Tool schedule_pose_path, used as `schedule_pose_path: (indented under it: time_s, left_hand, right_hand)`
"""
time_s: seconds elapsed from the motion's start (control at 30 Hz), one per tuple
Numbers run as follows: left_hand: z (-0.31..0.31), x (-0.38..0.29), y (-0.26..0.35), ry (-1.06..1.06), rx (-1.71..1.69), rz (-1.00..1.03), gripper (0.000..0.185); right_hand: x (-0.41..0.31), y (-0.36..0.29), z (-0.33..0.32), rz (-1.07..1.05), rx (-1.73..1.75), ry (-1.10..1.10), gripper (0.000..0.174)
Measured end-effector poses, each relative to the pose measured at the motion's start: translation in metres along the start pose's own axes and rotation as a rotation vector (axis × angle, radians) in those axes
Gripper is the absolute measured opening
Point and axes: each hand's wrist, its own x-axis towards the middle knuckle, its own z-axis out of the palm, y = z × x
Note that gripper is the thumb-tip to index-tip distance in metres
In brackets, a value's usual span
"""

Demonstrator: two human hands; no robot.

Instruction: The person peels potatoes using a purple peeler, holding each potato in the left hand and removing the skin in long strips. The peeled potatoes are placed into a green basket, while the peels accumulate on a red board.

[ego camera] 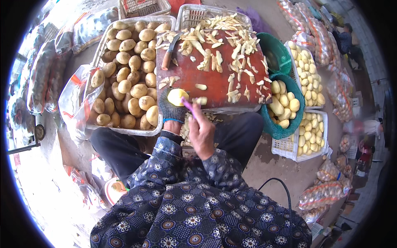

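Note:
My left hand (172, 111), in a dark knit glove with a blue cuff, holds a peeled, pale yellow potato (177, 97) at the near left corner of a red board (214, 90). In my bare right hand (201, 133) is a purple-handled peeler (187, 104), its head against the potato's right side. A strip of peel (201, 100) hangs by the peeler. Potato peelings (237, 62) lie scattered over the board. Toward its far left rests a knife (169, 52) with a wooden handle.
Unpeeled potatoes (130, 77) fill a crate at left. Peelings (221, 23) heap in another crate behind the board. Peeled potatoes sit in a green mesh-lined container (280, 133) at right, beside white crates (282, 150) of more. Net sacks (322, 193) line the right side.

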Motion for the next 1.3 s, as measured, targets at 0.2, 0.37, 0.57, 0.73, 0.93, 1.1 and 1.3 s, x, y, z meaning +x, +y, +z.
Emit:
schedule_pose_path:
  time_s: [0.2,0.37,0.57,0.73,0.93,1.1,1.3]
  left_hand:
    - [0.02,-0.012,0.022,0.045,-0.351,-0.174,0.025]
    - [-0.006,0.007,0.003,0.059,-0.218,-0.254,0.037]
    - [0.05,-0.007,0.044,0.27,-0.368,-0.377,0.036]
    - [0.007,0.006,0.017,0.07,0.165,-0.122,0.036]
    - [0.01,-0.002,0.027,-0.258,0.99,0.248,0.028]
    - [0.028,-0.027,0.055,-0.031,0.072,-0.217,0.038]
    - [0.069,-0.042,0.081,0.067,-0.06,-0.331,0.062]
  right_hand:
    - [0.02,-0.001,0.016,0.091,-0.154,-0.174,0.039]
    - [-0.017,-0.001,-0.009,0.029,-0.164,-0.218,0.041]
    - [0.016,0.015,-0.035,0.357,-0.084,-0.187,0.038]
    - [0.032,0.015,-0.022,0.366,0.264,-0.059,0.036]
    - [0.027,0.006,-0.006,0.313,0.397,-0.046,0.038]
    - [-0.003,-0.005,-0.002,0.141,0.523,-0.065,0.039]
    - [0.024,0.023,-0.031,0.746,0.737,-0.019,0.044]
